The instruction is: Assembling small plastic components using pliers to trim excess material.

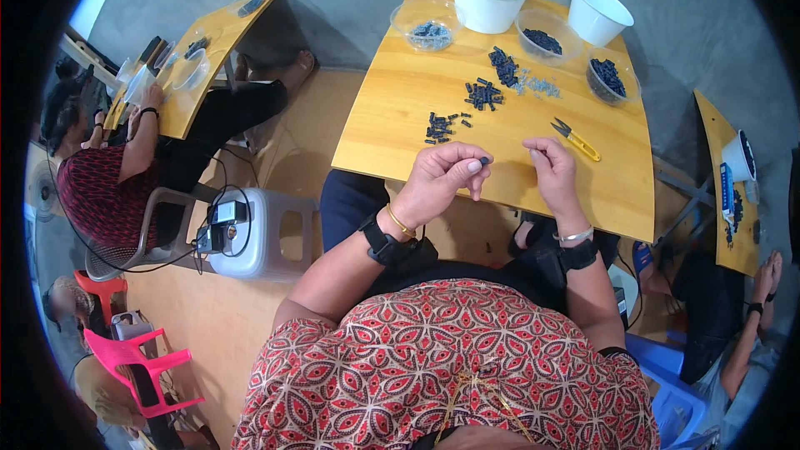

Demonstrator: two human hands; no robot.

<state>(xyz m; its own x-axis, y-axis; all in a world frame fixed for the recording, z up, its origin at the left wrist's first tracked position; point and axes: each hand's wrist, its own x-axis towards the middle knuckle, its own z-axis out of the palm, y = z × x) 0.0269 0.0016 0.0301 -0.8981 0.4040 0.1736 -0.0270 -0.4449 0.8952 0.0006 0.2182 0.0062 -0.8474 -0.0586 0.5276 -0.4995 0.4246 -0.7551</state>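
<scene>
Between the thumb and forefinger of my left hand [440, 179] is a small dark cylindrical piece [484, 162], held above the table's near edge. My right hand [553, 173] is a little to its right, apart from it, thumb and forefinger pressed together; whatever they grip, if anything, is too small to make out. Just beyond the left hand lies a loose group of dark pieces [440, 127], with a second group [483, 94] and a denser pile [503, 67] farther off. Small pale clear bits [538, 86] are scattered beside that pile. Yellow-handled thread snips [577, 140] rest beyond my right hand.
Along the table's [375, 129] far side stand a white tub [489, 0], a second white tub [598, 15], and clear bowls of pale bits [431, 34] and dark pieces [542, 40]. Another bowl [608, 77] sits at the right edge. People work at tables on both sides.
</scene>
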